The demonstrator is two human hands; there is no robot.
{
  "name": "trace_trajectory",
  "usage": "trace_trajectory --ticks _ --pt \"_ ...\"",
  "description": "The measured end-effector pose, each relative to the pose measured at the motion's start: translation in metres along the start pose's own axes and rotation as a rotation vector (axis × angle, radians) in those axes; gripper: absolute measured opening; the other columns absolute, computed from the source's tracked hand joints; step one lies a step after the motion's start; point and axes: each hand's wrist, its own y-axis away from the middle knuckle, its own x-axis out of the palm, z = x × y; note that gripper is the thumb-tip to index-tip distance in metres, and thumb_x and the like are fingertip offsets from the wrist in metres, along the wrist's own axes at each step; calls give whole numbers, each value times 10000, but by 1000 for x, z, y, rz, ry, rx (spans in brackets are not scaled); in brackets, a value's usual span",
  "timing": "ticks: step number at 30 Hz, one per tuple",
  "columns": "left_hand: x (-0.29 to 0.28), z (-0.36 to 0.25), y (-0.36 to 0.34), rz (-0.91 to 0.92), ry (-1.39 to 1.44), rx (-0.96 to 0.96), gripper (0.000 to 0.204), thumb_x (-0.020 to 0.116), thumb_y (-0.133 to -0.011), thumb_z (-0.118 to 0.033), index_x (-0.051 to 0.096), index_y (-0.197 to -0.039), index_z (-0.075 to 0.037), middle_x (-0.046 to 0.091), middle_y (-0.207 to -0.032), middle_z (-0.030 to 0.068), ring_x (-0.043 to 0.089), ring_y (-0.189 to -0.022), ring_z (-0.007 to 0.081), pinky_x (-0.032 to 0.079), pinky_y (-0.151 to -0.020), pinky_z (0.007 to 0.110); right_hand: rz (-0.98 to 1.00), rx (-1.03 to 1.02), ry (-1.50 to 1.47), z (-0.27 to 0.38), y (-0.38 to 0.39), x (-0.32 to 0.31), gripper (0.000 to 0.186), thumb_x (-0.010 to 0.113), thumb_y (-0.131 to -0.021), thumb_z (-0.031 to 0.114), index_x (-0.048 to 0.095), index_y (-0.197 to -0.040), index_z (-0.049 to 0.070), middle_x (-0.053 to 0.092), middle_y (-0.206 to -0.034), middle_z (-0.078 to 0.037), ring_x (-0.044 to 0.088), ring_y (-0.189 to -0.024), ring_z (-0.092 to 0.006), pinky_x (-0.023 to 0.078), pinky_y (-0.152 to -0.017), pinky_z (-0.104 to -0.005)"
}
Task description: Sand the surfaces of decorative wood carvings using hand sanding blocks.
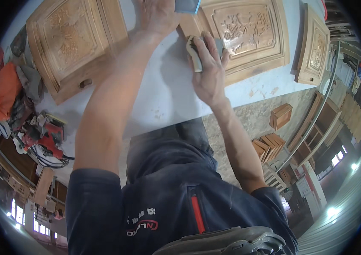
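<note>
My right hand (pixel 209 72) grips a cream sanding pad (pixel 196 57), with a grey part by the fingertips, against the frame of a carved wooden panel (pixel 244 72) in the upper middle. My left hand (pixel 157 17) reaches to the top edge of the view, its fingertips out of sight, beside a blue flat object (pixel 187 6). On the left a second carved panel (pixel 68 38) lies on the pale worktop (pixel 159 93), under or beside my left forearm. A smaller carved panel (pixel 312 46) is at the right end.
Orange and grey cloths (pixel 8 89) and red power tools with cables (pixel 48 140) crowd the left side. Wooden drawers (pixel 280 114) and stacked boards (pixel 269 146) sit on the floor to the right, below the worktop's edge, near a long metal rail and wooden furniture carcasses.
</note>
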Motion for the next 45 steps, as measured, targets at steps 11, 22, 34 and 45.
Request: trace_trajectory --ticks 11,22,34,45 --pt "27 25 4 -69 -250 -91 814 860 -713 -129 538 -1460 -107 538 -1446 124 503 -1341 359 350 -1172 523 -52 -148 -4 -10 3 5 684 663 -836 -5 549 -1505 79 748 -1336 -105 453 -1575 -280 243 -1198 -734" --pt "1 8 -1 195 -226 -358 841 884 -715 -181 536 -1479 -124 542 -1452 101 503 -1352 342 349 -1190 516 124 -234 -28 -11 7 -63 406 604 -953 57 638 -1357 30 777 -1189 -141 687 -1253 -318 477 -1070 -532" --pt "26 21 12 -521 -22 258 788 881 -738 -205 554 -1450 -120 563 -1421 102 518 -1335 344 360 -1172 514 179 402 -558 -4 -43 -46 267 711 -938 189 695 -1002 -70 733 -797 -246 683 -616 -369 555 -609 -429" --pt "3 3 -2 -138 -103 -10 667 800 -787 -112 567 -1411 -115 573 -1391 105 555 -1269 337 384 -1122 496 131 120 136 -11 -90 -17 224 768 -896 175 707 -902 -41 721 -705 -233 647 -536 -377 535 -554 -449"
